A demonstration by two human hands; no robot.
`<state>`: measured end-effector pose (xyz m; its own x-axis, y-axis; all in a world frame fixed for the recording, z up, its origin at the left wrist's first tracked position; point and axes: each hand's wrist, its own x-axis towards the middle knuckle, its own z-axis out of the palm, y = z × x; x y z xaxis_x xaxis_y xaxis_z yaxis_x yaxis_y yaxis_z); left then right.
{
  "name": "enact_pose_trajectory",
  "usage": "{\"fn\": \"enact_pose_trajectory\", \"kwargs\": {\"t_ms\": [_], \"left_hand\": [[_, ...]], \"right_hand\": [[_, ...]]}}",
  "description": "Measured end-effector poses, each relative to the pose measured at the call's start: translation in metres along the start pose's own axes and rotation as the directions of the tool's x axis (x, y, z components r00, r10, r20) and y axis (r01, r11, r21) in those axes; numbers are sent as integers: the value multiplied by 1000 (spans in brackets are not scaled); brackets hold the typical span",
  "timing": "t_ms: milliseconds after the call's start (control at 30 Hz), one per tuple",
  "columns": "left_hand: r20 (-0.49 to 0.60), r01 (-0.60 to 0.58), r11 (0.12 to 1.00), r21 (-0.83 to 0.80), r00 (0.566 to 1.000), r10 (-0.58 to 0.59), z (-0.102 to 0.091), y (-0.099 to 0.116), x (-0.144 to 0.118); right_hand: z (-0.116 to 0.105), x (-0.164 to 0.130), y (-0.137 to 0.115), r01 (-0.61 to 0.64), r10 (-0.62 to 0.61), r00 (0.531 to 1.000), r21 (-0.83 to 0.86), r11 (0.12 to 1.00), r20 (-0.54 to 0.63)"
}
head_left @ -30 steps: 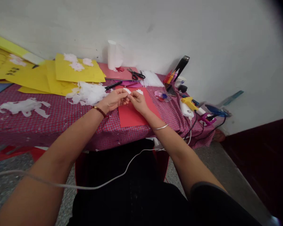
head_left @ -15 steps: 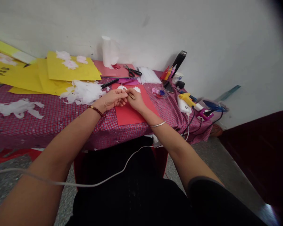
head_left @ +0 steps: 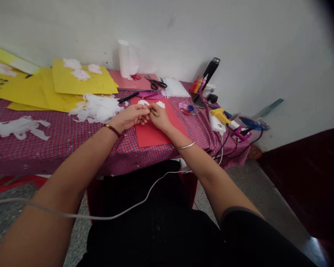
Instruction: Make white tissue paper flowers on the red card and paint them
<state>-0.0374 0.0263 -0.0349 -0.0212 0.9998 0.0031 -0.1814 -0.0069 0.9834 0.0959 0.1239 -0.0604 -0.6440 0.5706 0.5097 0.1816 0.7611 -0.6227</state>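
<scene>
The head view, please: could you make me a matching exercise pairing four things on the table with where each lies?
Things:
1 scissors
2 glue gun
3 red sheet
4 white scraps

Places:
A under both hands
B near the table's right end
C at the back, near the wall
D on the checked cloth, beside the yellow sheets

Pairs: 1-C, 2-B, 3-A, 4-D

You have scissors, yellow sheets, white scraps and a glue gun on the checked cloth.
</scene>
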Motion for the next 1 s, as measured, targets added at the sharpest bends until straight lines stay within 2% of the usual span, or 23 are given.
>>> {"fn": "enact_pose_trajectory", "kwargs": {"t_ms": [267, 367, 500, 633, 767, 867, 1000], "left_hand": [[-29, 34, 999, -15, 999, -35, 0, 1, 2], [-52, 85, 996, -19, 995, -86, -1, 8, 7], [-97, 100, 992, 70, 991, -93, 5, 19, 14], [-125, 18, 993, 121, 992, -3, 28, 22, 17], [-177, -132, 953, 272, 967, 184, 49, 19, 23], [-100, -184, 886, 426, 963, 248, 54, 15, 30], [-1, -185, 842, 507, 977, 215, 50, 5, 35]], "right_hand": [[5, 2, 2, -6, 6, 1000, 13, 1000, -24], [4, 8, 0, 5, -5, 1000, 1, 1000, 12], [-13, 12, -8, 31, -30, 995, -6, 1000, 97], [-34, 11, -10, 42, -45, 991, 28, 999, 126], [-43, 15, 3, 37, -45, 995, 99, 994, 87], [-44, 18, 15, 42, -51, 998, 181, 983, 44], [-42, 11, 28, 14, -26, 998, 233, 972, 49]]}}
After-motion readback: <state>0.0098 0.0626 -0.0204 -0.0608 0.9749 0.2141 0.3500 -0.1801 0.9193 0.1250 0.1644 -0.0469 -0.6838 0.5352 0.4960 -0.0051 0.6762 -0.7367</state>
